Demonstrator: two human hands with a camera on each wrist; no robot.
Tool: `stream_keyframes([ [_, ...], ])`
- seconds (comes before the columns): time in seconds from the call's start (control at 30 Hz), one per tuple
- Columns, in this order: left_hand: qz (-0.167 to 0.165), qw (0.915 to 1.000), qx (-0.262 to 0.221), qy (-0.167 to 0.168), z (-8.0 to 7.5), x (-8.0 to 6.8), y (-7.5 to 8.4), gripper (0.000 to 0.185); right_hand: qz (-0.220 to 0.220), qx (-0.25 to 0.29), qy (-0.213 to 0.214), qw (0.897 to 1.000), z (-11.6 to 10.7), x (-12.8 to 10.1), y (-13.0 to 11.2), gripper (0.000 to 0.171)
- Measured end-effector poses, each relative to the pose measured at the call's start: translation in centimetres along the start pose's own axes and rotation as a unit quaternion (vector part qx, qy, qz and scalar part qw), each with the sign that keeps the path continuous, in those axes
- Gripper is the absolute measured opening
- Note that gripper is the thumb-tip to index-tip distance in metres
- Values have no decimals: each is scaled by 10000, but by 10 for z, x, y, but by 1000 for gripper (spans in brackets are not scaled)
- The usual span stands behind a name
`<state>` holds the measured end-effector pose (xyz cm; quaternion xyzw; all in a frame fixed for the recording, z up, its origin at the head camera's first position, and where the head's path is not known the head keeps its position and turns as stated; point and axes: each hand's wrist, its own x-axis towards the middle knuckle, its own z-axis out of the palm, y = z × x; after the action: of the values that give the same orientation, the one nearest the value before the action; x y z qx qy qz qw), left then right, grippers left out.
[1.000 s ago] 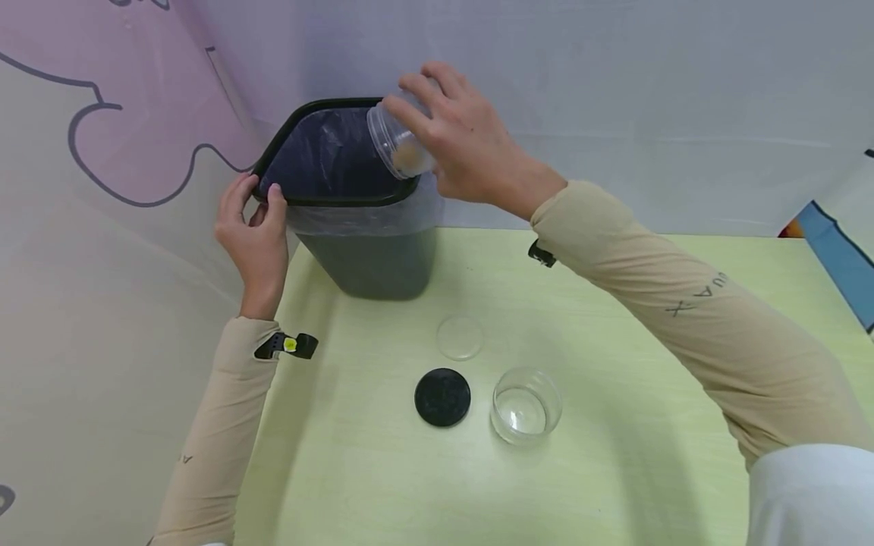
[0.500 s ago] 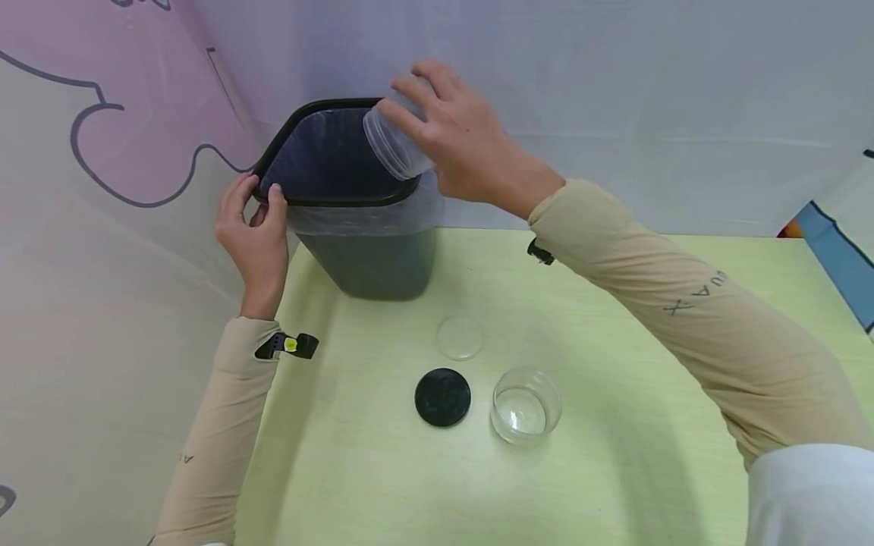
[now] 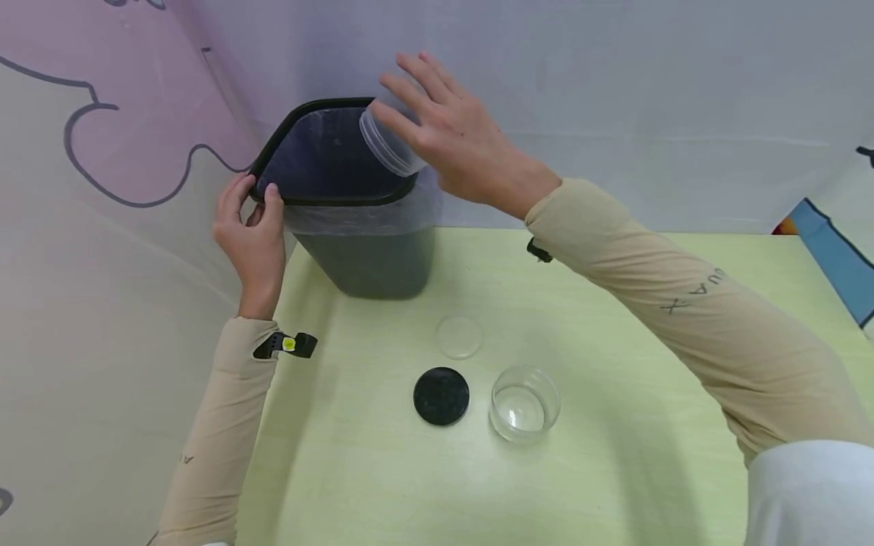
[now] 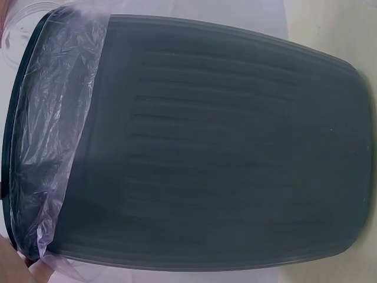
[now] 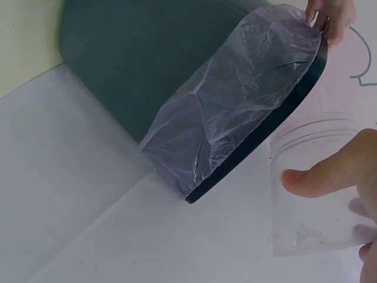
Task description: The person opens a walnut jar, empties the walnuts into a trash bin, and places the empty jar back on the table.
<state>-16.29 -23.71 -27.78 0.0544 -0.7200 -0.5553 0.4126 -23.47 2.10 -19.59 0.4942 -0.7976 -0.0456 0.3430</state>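
At the back left of the table stands a grey trash bin (image 3: 372,265), its black rim lined with a clear plastic bag (image 5: 224,112). My left hand (image 3: 251,239) pinches the bin's near left corner, thumb on the near side. Over the bin's right side, my right hand (image 3: 457,133) holds a clear plastic jar (image 3: 388,144) on its side, mouth towards the bin's opening. The right wrist view shows the thumb pressed along the jar's wall and fingertips behind it. A little whitish residue (image 5: 309,239) clings near the jar's base. The bottom of the bin is hidden.
On the pale table (image 3: 369,470) lie a black round lid (image 3: 441,396) and a thin clear disc (image 3: 459,337). A clear round container (image 3: 524,406) stands upright to their right. Wall sheeting (image 3: 614,98) rises directly behind the bin.
A tan lump visible in the jar a second ago is gone from it. The jar has tipped slightly more to the left, and my right fingers have straightened somewhat. My left hand has stayed put.
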Motion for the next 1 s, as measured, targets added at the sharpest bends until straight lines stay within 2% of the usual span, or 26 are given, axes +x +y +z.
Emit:
stream_keyframes([
  [0.23, -16, 10000, 63, 54, -3, 3, -3, 38, 88, 95, 105, 9999, -2, -1, 0, 61],
  [0.53, 15, 10000, 96, 15, -3, 8, -8, 38, 597, 923, 405, 9931, -5, -13, 2, 61],
  [0.77, -12, 9999, 160, -64, -2, 14, -11, 40, 1147, 1479, 287, 9819, -12, -23, 7, 68],
  [1.0, -95, 9999, 93, -11, -1, 21, -13, 40, 1727, 2119, 232, 9616, -16, -36, 10, 74],
])
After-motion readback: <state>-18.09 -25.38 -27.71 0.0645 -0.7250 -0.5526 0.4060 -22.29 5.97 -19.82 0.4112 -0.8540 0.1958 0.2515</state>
